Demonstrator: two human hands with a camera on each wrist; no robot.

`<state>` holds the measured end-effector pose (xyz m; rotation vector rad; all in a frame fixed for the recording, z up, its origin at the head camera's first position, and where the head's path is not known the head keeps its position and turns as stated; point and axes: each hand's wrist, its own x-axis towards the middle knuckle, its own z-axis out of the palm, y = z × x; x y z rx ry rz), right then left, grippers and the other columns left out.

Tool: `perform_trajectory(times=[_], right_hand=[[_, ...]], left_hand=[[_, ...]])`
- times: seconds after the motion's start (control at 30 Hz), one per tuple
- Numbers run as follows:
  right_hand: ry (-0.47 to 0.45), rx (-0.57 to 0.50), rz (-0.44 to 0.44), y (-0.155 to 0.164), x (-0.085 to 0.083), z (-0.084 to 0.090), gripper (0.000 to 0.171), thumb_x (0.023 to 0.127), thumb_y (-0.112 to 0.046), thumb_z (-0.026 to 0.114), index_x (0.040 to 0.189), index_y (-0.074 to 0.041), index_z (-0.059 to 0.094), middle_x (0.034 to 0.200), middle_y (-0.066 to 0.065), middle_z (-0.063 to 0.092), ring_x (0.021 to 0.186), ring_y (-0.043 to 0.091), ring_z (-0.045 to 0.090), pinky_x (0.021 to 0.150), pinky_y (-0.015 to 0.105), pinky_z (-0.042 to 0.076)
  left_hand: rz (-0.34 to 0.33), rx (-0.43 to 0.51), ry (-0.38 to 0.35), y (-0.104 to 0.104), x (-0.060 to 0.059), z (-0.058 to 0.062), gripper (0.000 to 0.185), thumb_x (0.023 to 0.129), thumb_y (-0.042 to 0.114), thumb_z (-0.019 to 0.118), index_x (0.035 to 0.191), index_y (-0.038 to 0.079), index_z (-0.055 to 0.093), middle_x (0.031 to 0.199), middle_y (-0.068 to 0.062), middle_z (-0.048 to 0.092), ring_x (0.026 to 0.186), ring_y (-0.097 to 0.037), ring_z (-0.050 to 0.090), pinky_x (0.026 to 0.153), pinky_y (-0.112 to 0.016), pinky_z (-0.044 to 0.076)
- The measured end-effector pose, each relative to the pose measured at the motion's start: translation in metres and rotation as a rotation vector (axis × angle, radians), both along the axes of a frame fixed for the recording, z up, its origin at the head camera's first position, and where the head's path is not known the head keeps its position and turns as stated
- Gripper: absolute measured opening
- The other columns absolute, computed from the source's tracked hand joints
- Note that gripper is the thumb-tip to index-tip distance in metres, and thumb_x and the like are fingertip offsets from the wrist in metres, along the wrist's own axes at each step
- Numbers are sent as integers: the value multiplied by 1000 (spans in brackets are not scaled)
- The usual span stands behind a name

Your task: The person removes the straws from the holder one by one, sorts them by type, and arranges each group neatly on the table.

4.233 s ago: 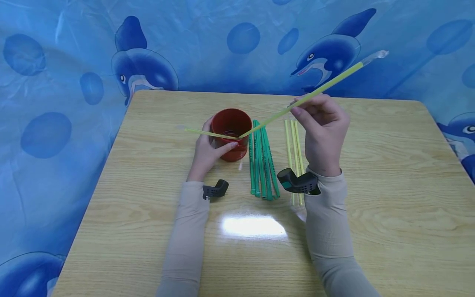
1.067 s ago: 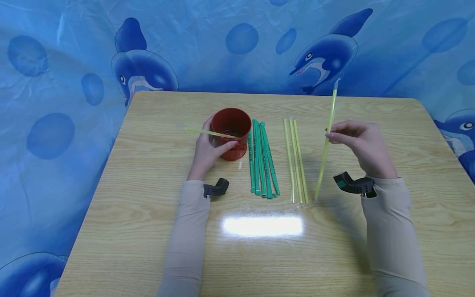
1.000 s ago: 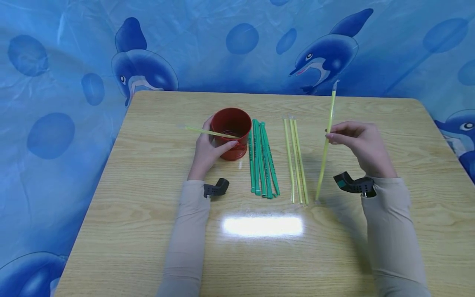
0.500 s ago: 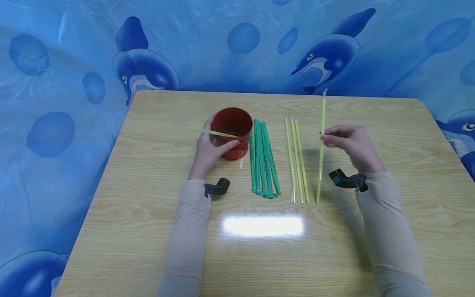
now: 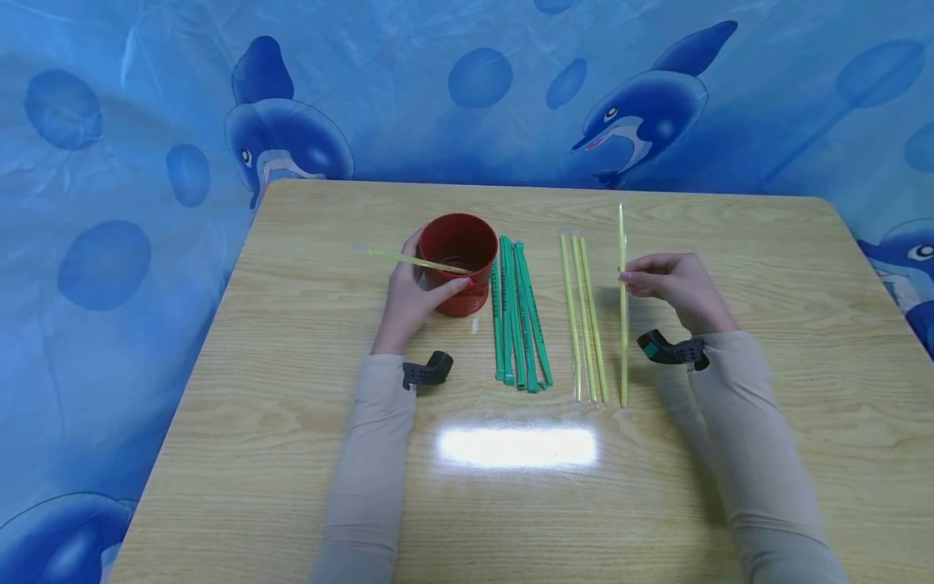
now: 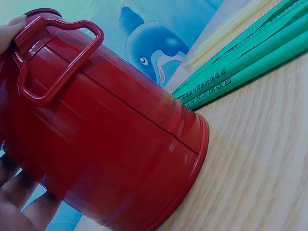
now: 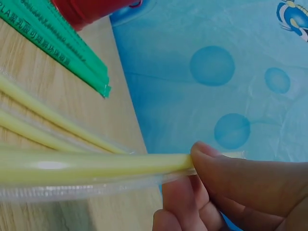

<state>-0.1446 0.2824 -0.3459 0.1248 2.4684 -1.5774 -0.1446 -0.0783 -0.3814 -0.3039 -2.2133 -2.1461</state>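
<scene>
A red metal bucket (image 5: 458,302) with a side handle (image 6: 62,62) stands on the table. My left hand (image 5: 410,298) grips it around its left side, thumb on the front and fingers behind. One yellow straw (image 5: 438,264) leans in the bucket, its wrapped end sticking out left over the hand. My right hand (image 5: 674,285) pinches another yellow straw (image 5: 623,349) in a clear wrapper between thumb and fingers. That straw points away from me, right of a row of wrapped yellow straws (image 5: 571,324).
Several green-wrapped straws (image 5: 520,316) lie side by side between the bucket and the yellow row. The wooden table (image 5: 263,389) ends at a blue dolphin-printed backdrop (image 5: 409,97). A bright light reflection (image 5: 516,447) shows on the near tabletop.
My right hand has brought its straw from above the bucket over to the right, then lower and closer to the yellow row, turning it parallel. The left hand keeps its hold on the bucket.
</scene>
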Motion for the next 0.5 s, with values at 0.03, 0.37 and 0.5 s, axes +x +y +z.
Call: perform_trajectory(times=[0.03, 0.37, 0.5], right_hand=[[-6, 0, 3, 0, -1, -2, 31, 92, -15, 62, 112, 9, 60, 83, -10, 68, 77, 8, 65, 77, 26, 54], [-83, 43, 16, -3, -6, -10, 42, 92, -18, 63, 118, 14, 55, 84, -6, 68, 75, 5, 65, 76, 28, 55], [-94, 56, 23, -5, -9, -11, 40, 92, -16, 62, 117, 14, 55, 84, -5, 68, 74, 5, 65, 74, 27, 56]], left_hand=[[0, -4, -1, 0, 0, 0, 82, 79, 9, 76, 146, 11, 28, 142, -6, 41, 132, -17, 36, 105, -33, 37], [-18, 14, -44, 2, 15, 29, 78, 81, 0, 71, 145, 1, 27, 143, -17, 38, 133, -29, 34, 102, -38, 41], [-18, 16, -41, 2, 15, 31, 77, 81, -1, 70, 145, 0, 26, 143, -18, 37, 134, -29, 33, 104, -38, 39]])
